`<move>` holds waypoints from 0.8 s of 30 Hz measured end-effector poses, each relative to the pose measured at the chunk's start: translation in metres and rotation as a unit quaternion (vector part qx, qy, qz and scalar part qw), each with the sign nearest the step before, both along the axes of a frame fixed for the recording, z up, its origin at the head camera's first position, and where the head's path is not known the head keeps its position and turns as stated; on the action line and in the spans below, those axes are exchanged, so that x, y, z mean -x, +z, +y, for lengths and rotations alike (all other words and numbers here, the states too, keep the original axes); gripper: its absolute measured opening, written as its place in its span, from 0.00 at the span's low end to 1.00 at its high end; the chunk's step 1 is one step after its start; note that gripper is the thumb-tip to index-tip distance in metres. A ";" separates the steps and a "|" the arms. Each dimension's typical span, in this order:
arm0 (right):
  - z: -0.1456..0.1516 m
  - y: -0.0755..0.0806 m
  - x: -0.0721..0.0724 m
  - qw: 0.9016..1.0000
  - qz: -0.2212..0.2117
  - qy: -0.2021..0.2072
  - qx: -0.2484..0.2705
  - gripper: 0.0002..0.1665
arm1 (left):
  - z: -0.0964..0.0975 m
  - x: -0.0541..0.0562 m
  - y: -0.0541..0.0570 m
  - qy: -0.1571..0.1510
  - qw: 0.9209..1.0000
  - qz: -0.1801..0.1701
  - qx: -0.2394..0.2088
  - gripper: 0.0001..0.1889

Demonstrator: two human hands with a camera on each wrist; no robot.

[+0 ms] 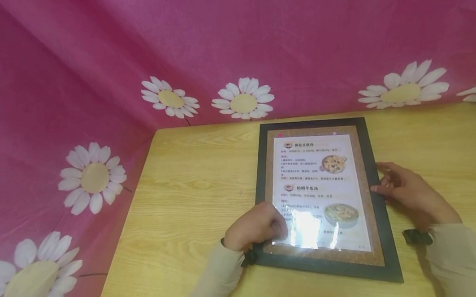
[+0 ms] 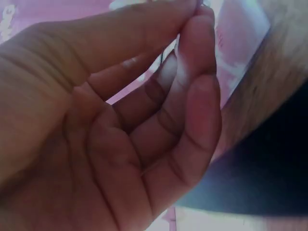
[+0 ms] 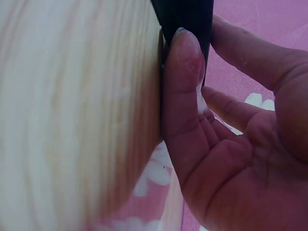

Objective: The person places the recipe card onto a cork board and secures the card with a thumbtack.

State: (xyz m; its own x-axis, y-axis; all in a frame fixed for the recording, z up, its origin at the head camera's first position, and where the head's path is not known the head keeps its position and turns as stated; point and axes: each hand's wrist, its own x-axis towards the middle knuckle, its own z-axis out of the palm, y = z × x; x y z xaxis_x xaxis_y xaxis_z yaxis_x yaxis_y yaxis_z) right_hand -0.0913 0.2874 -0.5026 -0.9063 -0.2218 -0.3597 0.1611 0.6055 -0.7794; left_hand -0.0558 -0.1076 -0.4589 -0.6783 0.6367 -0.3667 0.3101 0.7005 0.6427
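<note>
A dark-framed cork board [image 1: 378, 253] lies on the table, bearing a printed, glossy recipe sheet [image 1: 305, 194]. Over the sheet's lower left part is my left hand [image 1: 258, 223], its fingers curled in. In the left wrist view the left hand [image 2: 120, 115] brings thumb and index fingertips together at the top edge; I cannot tell whether a small thing is pinched there. My right hand [image 1: 406, 191] grips the board's right edge. In the right wrist view the right hand [image 3: 231, 149] has the dark frame [image 3: 185, 17] between thumb and fingers.
A pink pin [image 1: 280, 135] and a pale pin [image 1: 334, 133] sit at the sheet's top corners. The light wooden table [image 1: 191, 182] extends left of the board. Behind and to the left hangs a magenta cloth [image 1: 297, 37] with daisies.
</note>
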 end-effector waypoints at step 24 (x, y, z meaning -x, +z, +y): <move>0.000 0.001 0.001 1.000 -0.010 0.006 -0.007 0.50 | 0.022 -0.014 0.003 -0.025 0.997 -0.007 0.074 0.14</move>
